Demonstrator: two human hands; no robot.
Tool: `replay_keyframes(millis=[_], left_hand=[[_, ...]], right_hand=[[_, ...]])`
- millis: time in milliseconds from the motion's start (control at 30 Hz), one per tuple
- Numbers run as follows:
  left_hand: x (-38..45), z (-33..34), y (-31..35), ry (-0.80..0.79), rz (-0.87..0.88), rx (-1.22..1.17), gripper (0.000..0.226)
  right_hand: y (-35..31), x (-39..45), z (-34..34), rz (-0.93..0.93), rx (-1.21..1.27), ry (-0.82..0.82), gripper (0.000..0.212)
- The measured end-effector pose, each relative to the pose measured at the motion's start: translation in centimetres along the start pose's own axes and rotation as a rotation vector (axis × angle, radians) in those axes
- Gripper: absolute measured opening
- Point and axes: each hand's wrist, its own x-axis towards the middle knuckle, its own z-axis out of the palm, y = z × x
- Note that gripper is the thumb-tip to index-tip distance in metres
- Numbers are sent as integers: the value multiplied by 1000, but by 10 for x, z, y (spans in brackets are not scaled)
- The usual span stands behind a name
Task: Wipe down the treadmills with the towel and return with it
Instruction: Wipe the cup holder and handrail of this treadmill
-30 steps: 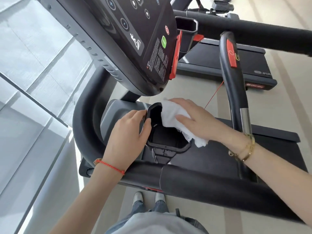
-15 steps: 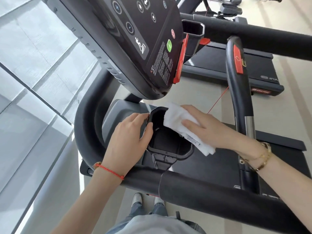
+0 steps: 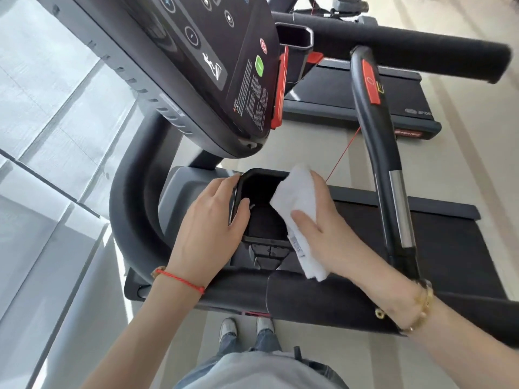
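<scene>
Presently on record: one white folded towel (image 3: 297, 209), held in the right hand (image 3: 334, 234), thumb laid across its top face, the other fingers hidden beneath or behind the cloth; a small label shows along its lower left edge. The towel lies against the right rim of a black cup-holder tray (image 3: 262, 217) set in the near treadmill (image 3: 449, 240), just below the console (image 3: 213, 66). Left hand (image 3: 207, 228): fingers curled round the tray's left rim, thumb (image 3: 241, 211) hooked over the edge toward the inside, gripping it. Left wrist carries a red cord bracelet (image 3: 181, 279); right wrist carries a gold chain bracelet (image 3: 421, 307). Console: dark panel tilted over the tray, with round white-outlined buttons, one green button (image 3: 259, 66), one red-ringed button (image 3: 263, 46) and a red strip (image 3: 280, 88) down its right edge. Upright black handle (image 3: 376, 153) with a red patch and a bright metal section stands right of the towel; a thin red cord (image 3: 342, 158) runs from it toward the towel. Padded black handrail (image 3: 323, 301) crosses under both forearms. Second treadmill (image 3: 351, 91) sits beyond, on a pale striped floor (image 3: 460, 169). Grey tiled surface (image 3: 56, 136) to the left. Below: pale shirt, jeans and two light shoes (image 3: 244, 327) of the person.
</scene>
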Motion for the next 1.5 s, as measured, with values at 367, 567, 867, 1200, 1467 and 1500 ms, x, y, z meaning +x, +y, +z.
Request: replay_keyframes(millis=[367, 567, 867, 1200, 1467, 1500], left_hand=[[-3, -2, 1, -48, 16, -2, 49], [-1, -2, 1, -50, 5, -43, 48], [0, 1, -2, -23, 8, -57, 46], [1, 2, -4, -3, -1, -36, 44], [1, 4, -5, 32, 3, -38, 40], [1, 5, -5, 34, 5, -38, 40]], right_hand=[[-13, 23, -19, 39, -22, -78, 49], [6, 8, -6, -14, -119, -22, 64], [-25, 87, -24, -350, -677, -268, 43], [11, 49, -36, -280, -310, -218, 51], [-27, 91, -15, -453, -730, -268, 44], [-27, 91, -14, -454, -731, -263, 43]])
